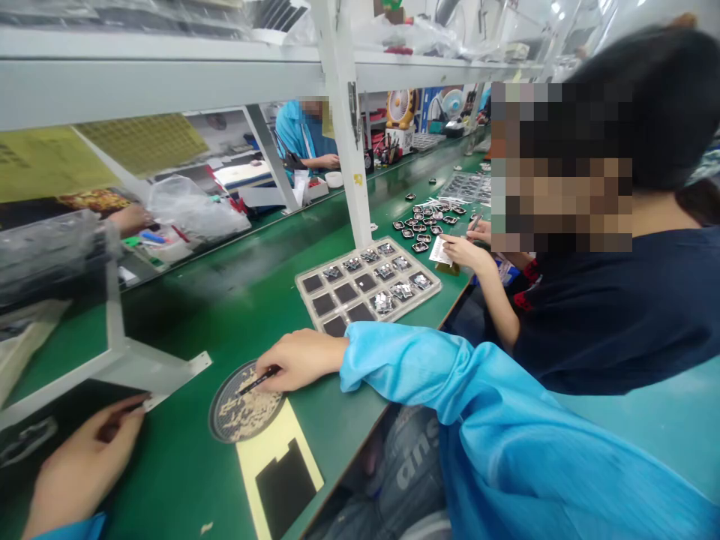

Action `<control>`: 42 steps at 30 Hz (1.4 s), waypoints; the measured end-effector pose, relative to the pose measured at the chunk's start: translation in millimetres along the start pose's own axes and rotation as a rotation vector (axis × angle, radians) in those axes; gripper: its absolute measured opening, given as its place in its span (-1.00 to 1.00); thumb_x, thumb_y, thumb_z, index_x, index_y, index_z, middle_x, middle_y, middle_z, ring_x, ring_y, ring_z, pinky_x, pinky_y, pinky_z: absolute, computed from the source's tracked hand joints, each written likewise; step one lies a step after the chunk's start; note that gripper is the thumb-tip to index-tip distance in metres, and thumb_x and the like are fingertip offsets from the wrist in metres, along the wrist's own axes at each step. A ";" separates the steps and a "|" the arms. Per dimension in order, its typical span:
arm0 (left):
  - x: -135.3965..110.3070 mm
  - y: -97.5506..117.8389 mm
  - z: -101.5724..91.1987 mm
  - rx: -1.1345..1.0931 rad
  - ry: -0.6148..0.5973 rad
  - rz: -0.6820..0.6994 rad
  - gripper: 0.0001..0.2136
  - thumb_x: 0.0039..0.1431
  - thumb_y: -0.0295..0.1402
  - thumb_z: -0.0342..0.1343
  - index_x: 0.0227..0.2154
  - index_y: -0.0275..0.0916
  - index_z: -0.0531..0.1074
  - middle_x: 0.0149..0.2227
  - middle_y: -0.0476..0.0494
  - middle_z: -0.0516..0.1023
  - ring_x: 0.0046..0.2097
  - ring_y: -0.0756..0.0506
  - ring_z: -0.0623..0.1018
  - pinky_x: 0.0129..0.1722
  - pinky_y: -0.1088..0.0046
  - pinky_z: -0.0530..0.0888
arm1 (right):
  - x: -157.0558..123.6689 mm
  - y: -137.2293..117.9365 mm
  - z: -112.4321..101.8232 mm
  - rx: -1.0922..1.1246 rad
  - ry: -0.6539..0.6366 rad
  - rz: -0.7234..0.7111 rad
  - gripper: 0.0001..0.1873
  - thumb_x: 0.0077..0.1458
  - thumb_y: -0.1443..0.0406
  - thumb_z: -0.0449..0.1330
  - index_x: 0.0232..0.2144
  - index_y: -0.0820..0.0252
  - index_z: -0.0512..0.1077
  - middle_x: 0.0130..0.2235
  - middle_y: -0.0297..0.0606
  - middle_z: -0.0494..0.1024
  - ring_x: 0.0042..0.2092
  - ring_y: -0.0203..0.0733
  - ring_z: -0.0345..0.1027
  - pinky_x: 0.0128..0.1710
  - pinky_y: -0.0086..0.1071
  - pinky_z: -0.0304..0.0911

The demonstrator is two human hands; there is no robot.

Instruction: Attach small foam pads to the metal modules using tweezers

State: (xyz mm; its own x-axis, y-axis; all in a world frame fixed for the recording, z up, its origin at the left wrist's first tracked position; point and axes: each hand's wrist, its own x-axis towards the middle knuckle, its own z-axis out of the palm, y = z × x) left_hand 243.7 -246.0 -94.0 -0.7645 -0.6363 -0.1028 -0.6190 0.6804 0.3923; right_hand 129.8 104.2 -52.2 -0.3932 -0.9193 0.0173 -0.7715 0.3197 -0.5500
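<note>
My right hand [298,358] grips black tweezers [259,381], whose tip points down into a round dish [212,420] of small beige pieces [247,414]. Under the dish's near edge lies a pale yellow sheet [247,469] carrying a black rectangle [286,487]. At the left, my left hand [90,457] is beside the foot of a white metal bracket, its thumb and index finger pinched together. Something small and dark shows at those fingertips, too small to name. Beyond my right hand sits a clear compartment tray [301,283], with shiny small parts in several compartments.
A white bracket [151,367] and a shelf post [343,135] rise from the green bench [191,307]. To the right, a co-worker [619,300] works near several dark-framed parts [421,225]. Another person in blue [298,135] sits across the bench. A shelf [169,82] runs overhead.
</note>
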 end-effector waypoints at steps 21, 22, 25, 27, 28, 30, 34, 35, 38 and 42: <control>-2.0 -8.5 4.6 0.009 0.029 0.121 -0.61 0.35 -0.11 -0.04 0.09 -0.11 0.50 -0.06 -0.11 0.59 -0.10 -0.14 0.53 -0.17 0.45 0.38 | -2.5 -0.1 2.8 0.026 -0.005 -0.030 -0.68 0.26 0.02 0.19 -0.13 0.06 0.57 -0.19 -0.36 0.61 -0.24 -0.32 0.37 -0.33 -0.46 -0.02; -2.0 -8.9 4.9 0.014 0.030 0.115 -0.61 0.36 -0.11 -0.05 0.10 -0.10 0.50 -0.05 -0.11 0.59 -0.09 -0.14 0.53 -0.17 0.45 0.37 | -2.8 0.0 2.8 0.030 0.000 -0.040 -0.68 0.27 0.03 0.19 -0.14 0.07 0.57 -0.20 -0.36 0.61 -0.25 -0.33 0.36 -0.33 -0.46 -0.02; -4.5 -7.2 5.1 0.004 0.028 0.107 -0.62 0.36 -0.09 -0.02 0.10 -0.09 0.49 -0.06 -0.10 0.59 -0.09 -0.13 0.53 -0.17 0.46 0.37 | -3.7 -0.3 2.0 0.049 0.013 -0.056 -0.68 0.27 0.04 0.19 -0.16 0.11 0.58 -0.24 -0.36 0.60 -0.27 -0.35 0.35 -0.34 -0.46 -0.02; -7.3 -4.9 4.6 -0.011 0.022 0.109 -0.61 0.35 -0.07 0.00 0.10 -0.11 0.49 -0.08 -0.10 0.58 -0.10 -0.12 0.53 -0.18 0.46 0.37 | -4.1 -0.6 1.1 0.059 0.012 -0.057 -0.67 0.27 0.03 0.19 -0.16 0.12 0.58 -0.27 -0.36 0.58 -0.29 -0.37 0.33 -0.35 -0.46 -0.03; -8.8 -3.7 4.3 -0.020 0.019 0.107 -0.60 0.34 -0.06 0.01 0.09 -0.12 0.49 -0.10 -0.10 0.58 -0.12 -0.11 0.52 -0.19 0.46 0.37 | -4.2 -0.7 0.7 0.061 0.009 -0.056 -0.67 0.27 0.03 0.19 -0.16 0.12 0.57 -0.28 -0.37 0.58 -0.30 -0.37 0.33 -0.35 -0.46 -0.03; -11.2 -1.4 3.4 -0.029 0.021 0.097 -0.60 0.32 -0.05 0.03 0.08 -0.14 0.50 -0.16 -0.09 0.57 -0.17 -0.10 0.52 -0.21 0.46 0.37 | -4.2 -1.0 0.6 0.057 0.007 -0.063 -0.67 0.27 0.03 0.18 -0.18 0.13 0.57 -0.30 -0.37 0.57 -0.31 -0.37 0.31 -0.35 -0.46 -0.02; -11.0 -1.0 3.4 -0.016 0.035 0.117 -0.58 0.28 -0.06 0.04 0.06 -0.16 0.51 -0.23 -0.10 0.55 -0.21 -0.11 0.51 -0.24 0.44 0.37 | -3.3 -1.1 2.0 0.037 0.053 -0.098 -0.67 0.29 0.04 0.18 -0.19 0.16 0.56 -0.20 -0.31 0.57 -0.23 -0.34 0.34 -0.32 -0.45 0.02; -9.6 -2.1 4.0 -0.013 0.036 0.123 -0.57 0.27 -0.05 0.03 0.06 -0.17 0.51 -0.24 -0.10 0.55 -0.22 -0.11 0.51 -0.24 0.44 0.37 | -3.1 -1.1 2.5 0.031 0.065 -0.104 -0.67 0.30 0.05 0.19 -0.18 0.17 0.57 -0.17 -0.30 0.57 -0.19 -0.32 0.34 -0.30 -0.45 0.03; -4.8 -6.7 6.4 -0.024 0.031 0.115 -0.56 0.25 -0.02 0.03 0.05 -0.15 0.51 -0.25 -0.09 0.55 -0.21 -0.13 0.51 -0.24 0.43 0.39 | -2.5 -0.9 3.1 0.015 0.063 -0.106 -0.67 0.30 0.06 0.19 -0.14 0.16 0.57 -0.11 -0.28 0.56 -0.14 -0.31 0.35 -0.27 -0.46 0.06; -3.4 -8.1 6.8 -0.025 0.022 0.102 -0.56 0.24 -0.01 0.04 0.04 -0.12 0.50 -0.23 -0.07 0.55 -0.19 -0.12 0.52 -0.21 0.43 0.39 | -2.9 -0.6 2.0 0.006 0.019 -0.094 -0.67 0.31 0.04 0.16 -0.15 0.12 0.55 -0.13 -0.35 0.58 -0.16 -0.33 0.36 -0.29 -0.46 0.04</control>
State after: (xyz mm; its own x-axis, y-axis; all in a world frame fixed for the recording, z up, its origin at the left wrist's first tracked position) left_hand 250.1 -246.9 -103.0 -0.8193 -0.5719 -0.0413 -0.5329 0.7329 0.4228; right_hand 132.4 106.1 -53.6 -0.3293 -0.9404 0.0850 -0.8023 0.2312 -0.5503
